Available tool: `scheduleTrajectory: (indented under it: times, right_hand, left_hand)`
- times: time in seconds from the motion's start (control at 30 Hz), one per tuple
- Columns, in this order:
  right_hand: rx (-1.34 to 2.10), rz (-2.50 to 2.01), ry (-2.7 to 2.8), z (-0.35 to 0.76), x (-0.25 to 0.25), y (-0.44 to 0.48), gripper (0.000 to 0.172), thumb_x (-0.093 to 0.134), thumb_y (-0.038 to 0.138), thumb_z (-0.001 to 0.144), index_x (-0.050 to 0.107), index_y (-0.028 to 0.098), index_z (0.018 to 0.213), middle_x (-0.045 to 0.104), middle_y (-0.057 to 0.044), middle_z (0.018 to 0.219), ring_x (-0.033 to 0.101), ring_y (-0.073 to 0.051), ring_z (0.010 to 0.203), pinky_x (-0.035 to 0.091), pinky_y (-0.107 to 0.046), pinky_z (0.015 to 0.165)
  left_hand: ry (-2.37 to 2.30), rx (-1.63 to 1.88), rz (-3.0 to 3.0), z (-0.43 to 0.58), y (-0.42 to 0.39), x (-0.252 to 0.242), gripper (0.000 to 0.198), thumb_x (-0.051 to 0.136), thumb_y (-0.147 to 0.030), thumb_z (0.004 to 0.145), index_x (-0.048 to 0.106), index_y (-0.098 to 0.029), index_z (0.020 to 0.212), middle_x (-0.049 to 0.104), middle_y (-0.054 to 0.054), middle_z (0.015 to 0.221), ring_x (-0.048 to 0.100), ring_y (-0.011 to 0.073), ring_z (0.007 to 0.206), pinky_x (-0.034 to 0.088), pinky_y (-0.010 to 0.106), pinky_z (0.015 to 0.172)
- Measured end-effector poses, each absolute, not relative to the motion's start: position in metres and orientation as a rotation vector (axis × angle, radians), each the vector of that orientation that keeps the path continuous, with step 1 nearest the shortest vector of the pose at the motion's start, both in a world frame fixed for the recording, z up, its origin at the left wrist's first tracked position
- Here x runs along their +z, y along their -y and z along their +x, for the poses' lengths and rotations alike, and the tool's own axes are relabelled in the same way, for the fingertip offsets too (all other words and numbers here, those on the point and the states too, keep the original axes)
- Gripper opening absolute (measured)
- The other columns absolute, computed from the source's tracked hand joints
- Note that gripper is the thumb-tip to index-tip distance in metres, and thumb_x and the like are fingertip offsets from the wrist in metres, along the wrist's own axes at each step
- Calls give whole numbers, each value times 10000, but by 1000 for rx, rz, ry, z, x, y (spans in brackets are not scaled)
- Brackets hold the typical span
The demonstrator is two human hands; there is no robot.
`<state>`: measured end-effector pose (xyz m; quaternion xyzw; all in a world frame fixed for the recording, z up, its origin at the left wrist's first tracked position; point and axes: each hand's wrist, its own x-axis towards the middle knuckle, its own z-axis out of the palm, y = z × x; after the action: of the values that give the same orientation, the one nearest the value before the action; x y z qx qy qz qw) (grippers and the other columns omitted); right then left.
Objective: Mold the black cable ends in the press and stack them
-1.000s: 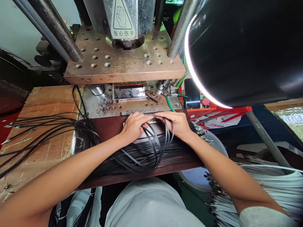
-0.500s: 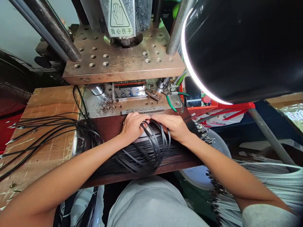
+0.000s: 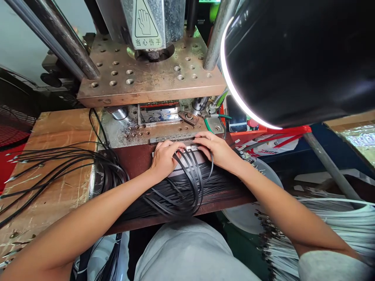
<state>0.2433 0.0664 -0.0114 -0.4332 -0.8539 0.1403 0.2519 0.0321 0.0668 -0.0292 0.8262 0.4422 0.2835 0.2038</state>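
My left hand (image 3: 166, 157) is closed on the ends of several black flat cables (image 3: 191, 175), which loop down toward me over the brown bench edge. To its right, my right hand (image 3: 215, 150) has its fingers bent around the end of one more black cable, beside small silver connectors (image 3: 191, 148). Just beyond my fingers lies a narrow metal strip fixture (image 3: 171, 138) with slots. A pile of black cables (image 3: 216, 185) lies beneath both hands.
Behind stands a press with a thick drilled plate (image 3: 152, 80) and a metal die (image 3: 159, 114). Cables spread over a cardboard box (image 3: 63, 125) at left. A black lamp (image 3: 299, 58) overhangs the right; white cables (image 3: 331, 226) fill the lower right.
My right hand has moved slightly apart from my left, its fingers more spread, uncovering the connectors. The looped cables have shifted left. The view has shifted slightly.
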Motion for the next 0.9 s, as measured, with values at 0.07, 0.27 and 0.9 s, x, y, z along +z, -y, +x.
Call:
scheduleTrajectory:
  times: [0.07,0.27,0.9]
  right_hand:
    - [364,-1238,2316,248,-10,-64,240,434,154,874,586,157,1061,549,-123,1097,565,-186,1004,488,-353,874]
    - [340,-1394,2114,250,-7,-52,133,467,178,874,567,172,960,623,-63,867,607,-163,789,492,-273,711]
    - [315,-1440,2608,232,8,-69,156,476,166,863,586,166,973,686,-62,822,646,-189,751,424,-245,600]
  left_hand:
    - [-1231,806,2283,31,-67,-29,170,501,-166,843,622,-224,947,645,-2,888,551,155,860,370,299,790]
    - [-1251,778,2295,29,-65,-29,179,500,-182,855,635,-230,961,644,-1,897,552,148,866,376,308,806]
    - [-1275,451,2523,21,-70,-4,330,571,-206,825,538,-242,1151,583,27,1157,464,227,1005,387,371,819]
